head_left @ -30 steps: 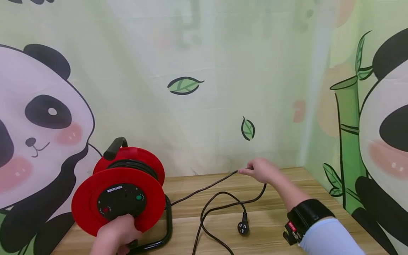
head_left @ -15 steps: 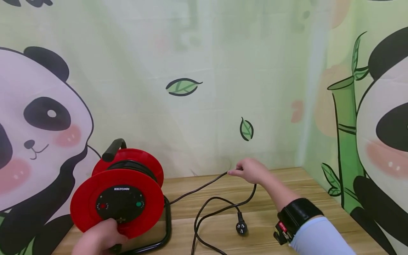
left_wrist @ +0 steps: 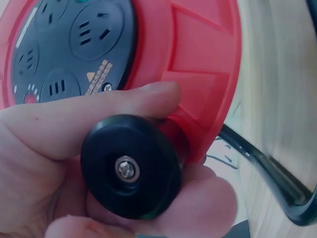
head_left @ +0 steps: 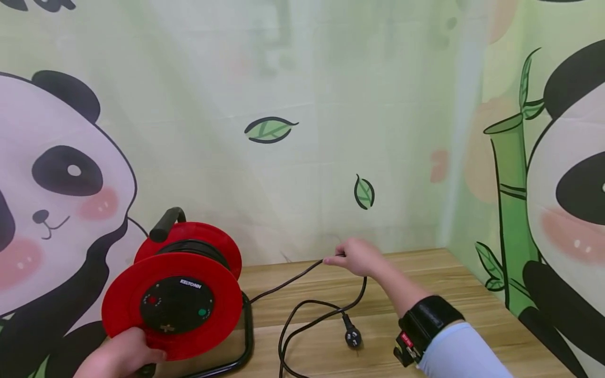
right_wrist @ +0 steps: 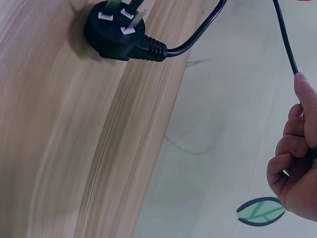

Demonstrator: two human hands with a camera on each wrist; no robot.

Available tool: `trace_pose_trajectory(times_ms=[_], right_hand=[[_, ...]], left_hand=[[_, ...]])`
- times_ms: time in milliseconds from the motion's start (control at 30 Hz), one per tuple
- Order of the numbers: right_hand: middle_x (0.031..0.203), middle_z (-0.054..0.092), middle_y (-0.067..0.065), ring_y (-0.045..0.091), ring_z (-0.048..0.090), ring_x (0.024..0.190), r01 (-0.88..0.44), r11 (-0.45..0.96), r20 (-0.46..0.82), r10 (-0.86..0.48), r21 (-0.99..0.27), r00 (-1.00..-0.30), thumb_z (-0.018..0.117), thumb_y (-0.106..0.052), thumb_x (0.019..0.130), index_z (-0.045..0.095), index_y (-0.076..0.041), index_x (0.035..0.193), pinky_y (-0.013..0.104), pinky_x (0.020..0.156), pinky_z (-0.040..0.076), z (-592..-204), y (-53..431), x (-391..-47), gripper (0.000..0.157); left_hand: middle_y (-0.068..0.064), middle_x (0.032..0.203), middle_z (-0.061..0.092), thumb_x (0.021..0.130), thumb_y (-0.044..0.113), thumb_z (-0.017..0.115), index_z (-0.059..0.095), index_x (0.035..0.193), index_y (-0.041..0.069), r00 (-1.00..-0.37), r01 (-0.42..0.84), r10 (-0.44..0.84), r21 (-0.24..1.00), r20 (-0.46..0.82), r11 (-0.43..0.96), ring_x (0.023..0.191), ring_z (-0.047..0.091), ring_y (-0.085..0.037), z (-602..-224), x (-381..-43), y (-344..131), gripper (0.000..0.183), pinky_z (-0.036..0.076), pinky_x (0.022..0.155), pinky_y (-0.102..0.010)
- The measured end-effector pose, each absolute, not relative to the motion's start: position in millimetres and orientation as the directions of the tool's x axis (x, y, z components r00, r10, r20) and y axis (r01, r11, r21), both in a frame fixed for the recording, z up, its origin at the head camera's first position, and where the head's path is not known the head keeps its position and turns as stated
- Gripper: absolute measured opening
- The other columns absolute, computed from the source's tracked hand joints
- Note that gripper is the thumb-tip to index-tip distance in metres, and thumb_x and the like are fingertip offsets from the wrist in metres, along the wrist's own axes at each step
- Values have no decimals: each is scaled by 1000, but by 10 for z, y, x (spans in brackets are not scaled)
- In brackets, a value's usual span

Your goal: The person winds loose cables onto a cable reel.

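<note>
A red cable reel (head_left: 127,294) with a black socket face stands on the table at the left, black cord wound between its two discs. My left hand (head_left: 120,349) grips the black crank knob (left_wrist: 131,166) on the reel's front disc; the left wrist view shows thumb and fingers curled round it. Out to the right, my right hand (head_left: 356,257) holds the black cord (head_left: 288,281), which runs from the reel into the fingers. Beyond the hand the cord droops and loops on the table, ending in a black three-pin plug (head_left: 352,336), pins up.
The reel's black tube stand (head_left: 248,331) rests on the wooden table (head_left: 402,273), and its carrying handle (head_left: 163,226) sticks up behind. A printed panda cloth (head_left: 302,210) hangs along the table's back and right side.
The reel's front disc has turned, and my left hand has moved left with the knob. My right hand has come left towards the reel with the cord; the loops and plug have shifted left.
</note>
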State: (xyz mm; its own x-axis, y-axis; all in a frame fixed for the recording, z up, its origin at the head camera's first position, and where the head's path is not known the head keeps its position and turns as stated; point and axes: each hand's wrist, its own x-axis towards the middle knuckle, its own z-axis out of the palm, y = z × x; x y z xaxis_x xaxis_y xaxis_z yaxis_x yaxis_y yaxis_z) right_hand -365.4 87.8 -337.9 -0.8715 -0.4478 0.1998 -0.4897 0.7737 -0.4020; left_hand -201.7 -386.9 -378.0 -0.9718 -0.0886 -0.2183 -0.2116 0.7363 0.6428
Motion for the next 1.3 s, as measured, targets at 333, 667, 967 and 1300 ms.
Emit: trace_pose_trajectory(times_ms=[333,667,967,1300], right_hand=[[57,38,-7,10,35,52,-523,781,231,-470,-342,-852,65,-50,97,46,-18,64,28,54,31,-3382,686,-3622,50],[59,43,-8,9,40,54,-571,774,297,-497,-275,-816,65,-53,96,51,-19,65,27,54,33,-3383,489,-3593,48],[61,50,-9,10,45,57,-590,775,322,-512,-225,-796,64,-54,96,57,-21,69,27,54,37,-3397,312,-3541,43],[61,49,-8,10,44,55,-598,761,285,-532,-252,-797,64,-49,98,56,-19,71,28,54,36,-3401,109,-3515,41]], left_hand=[[-12,89,73,87,13,77,71,103,-3,-958,-274,-133,671,-254,689,74,62,-27,-3686,-1959,-4054,24,54,72,-40],[-11,79,70,93,18,73,68,105,-7,-951,-306,-190,653,-243,693,62,60,-27,-3580,-1888,-4190,29,53,65,-37],[-8,68,65,94,26,69,70,93,0,-960,-277,-209,556,-184,783,57,56,-24,-3440,-1835,-4287,25,47,59,-34],[-5,66,63,93,36,65,70,81,5,-956,-288,-278,471,-92,834,64,55,-25,-3301,-1739,-4268,34,46,58,-38]])
